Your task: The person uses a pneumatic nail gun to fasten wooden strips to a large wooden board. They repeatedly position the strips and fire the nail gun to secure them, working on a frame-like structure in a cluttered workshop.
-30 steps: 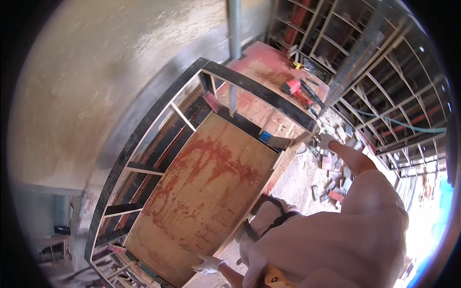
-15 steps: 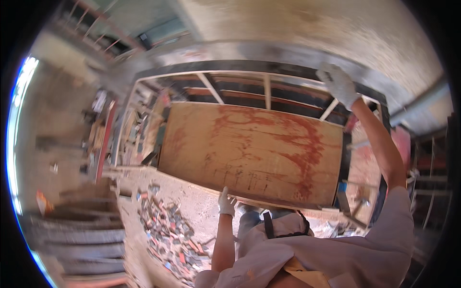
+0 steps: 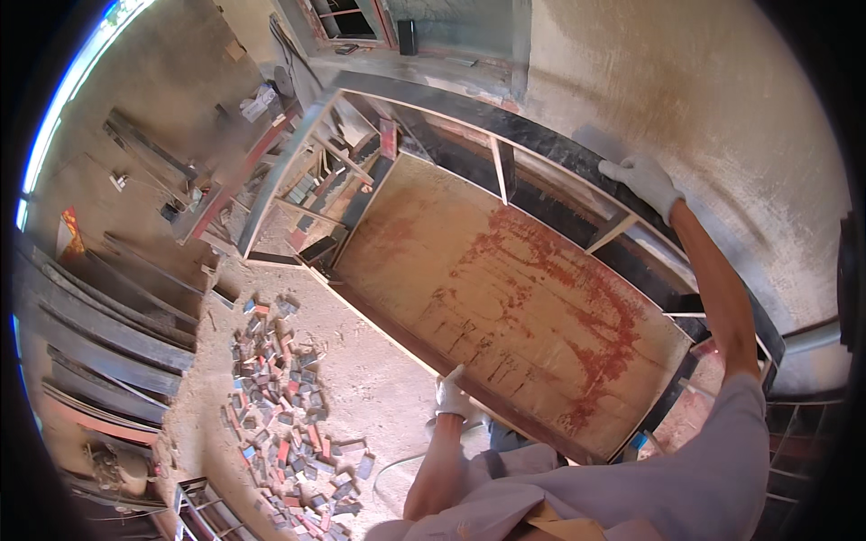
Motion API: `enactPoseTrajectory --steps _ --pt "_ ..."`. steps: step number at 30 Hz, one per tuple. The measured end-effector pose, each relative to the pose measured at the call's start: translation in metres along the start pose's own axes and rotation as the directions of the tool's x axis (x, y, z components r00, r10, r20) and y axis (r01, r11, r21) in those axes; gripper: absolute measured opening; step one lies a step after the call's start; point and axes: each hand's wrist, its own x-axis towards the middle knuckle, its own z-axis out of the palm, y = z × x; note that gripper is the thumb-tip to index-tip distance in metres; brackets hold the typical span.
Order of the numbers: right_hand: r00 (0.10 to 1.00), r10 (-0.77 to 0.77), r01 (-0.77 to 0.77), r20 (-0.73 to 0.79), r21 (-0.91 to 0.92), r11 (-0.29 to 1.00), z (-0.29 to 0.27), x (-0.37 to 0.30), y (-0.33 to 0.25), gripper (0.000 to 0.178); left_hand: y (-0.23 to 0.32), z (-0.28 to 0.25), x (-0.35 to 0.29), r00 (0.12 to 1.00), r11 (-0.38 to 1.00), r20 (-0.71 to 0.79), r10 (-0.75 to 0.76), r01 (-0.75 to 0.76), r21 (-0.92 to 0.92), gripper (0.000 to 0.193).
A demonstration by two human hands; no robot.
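Observation:
A large rectangular wooden box frame with black boards and pale edges stretches across the middle. Inside lies a tan plywood panel stained with red-brown streaks. My right hand, in a whitish work glove, is closed over the far black board. Pale crosspieces join that board to the inner one beside the panel. Close to my body, my left hand, gloved too, is closed at the near edge board; its fingertips reach the top of the edge and the rest of its grip is partly hidden.
Many small red and dark block offcuts are heaped on the floor at left. Long dark boards are stacked farther left. A bare plastered wall rises behind the frame, with a window at the top.
My view has swung left, so the frame now slants down to the right. My right hand appears farther left along the far board, nearer the middle crosspiece. My left hand stays at the near edge.

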Motion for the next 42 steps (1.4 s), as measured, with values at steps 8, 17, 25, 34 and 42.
enactPoseTrajectory --steps 8,17,25,34,42 --pt "0.855 -0.270 0.221 -0.442 -0.160 0.962 -0.099 -0.095 -0.144 0.054 0.052 0.135 0.070 0.884 0.988 0.455 -0.106 0.042 0.148 0.058" --pt "0.601 -0.538 0.251 -0.591 -0.500 0.829 0.112 -0.205 -0.172 0.011 0.221 0.277 -0.103 0.543 0.993 0.834 0.099 -0.109 -0.047 0.072" --pt "0.632 -0.484 0.109 -0.605 -0.548 0.829 0.227 -0.342 -0.265 0.025 0.250 0.136 -0.139 0.693 0.953 0.721 0.011 -0.225 0.202 0.020" --pt "0.456 -0.072 0.113 -0.887 -0.023 0.993 0.299 -0.561 -0.259 0.034 0.282 -0.135 -0.089 0.870 0.684 0.305 -0.386 0.048 0.728 0.041" --pt "-0.409 0.539 -0.272 -0.736 0.662 0.698 0.237 -0.807 -0.077 0.053 0.209 -0.223 -0.056 0.890 0.597 0.063 -0.452 0.250 0.762 0.046"
